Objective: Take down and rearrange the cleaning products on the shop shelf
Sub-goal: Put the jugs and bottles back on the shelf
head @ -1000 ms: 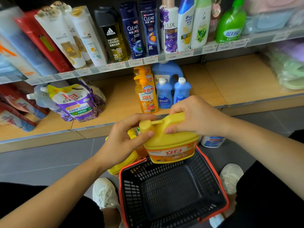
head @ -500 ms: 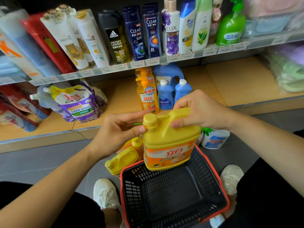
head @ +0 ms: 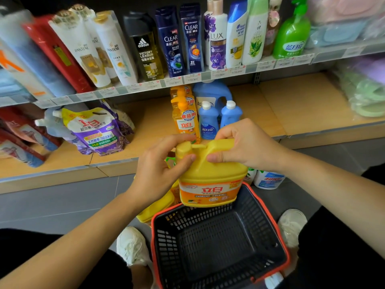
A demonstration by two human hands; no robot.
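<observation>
A big yellow detergent jug with an orange label hangs upright over the far rim of a dark basket. My right hand grips its handle from above. My left hand closes around its cap and neck on the left side. Behind the jug, on the low wooden shelf, stand an orange pump bottle, two small blue bottles and a large blue jug. A purple refill pouch lies to the left.
The basket, rimmed in red, sits on the grey floor between my white shoes. Another yellow jug lies by its left corner and white tubs stand to its right. Shampoo bottles line the upper shelf.
The yellow jug has risen from low in front of the basket to above its far rim. My left hand has shifted onto its cap; my right hand keeps the handle.
</observation>
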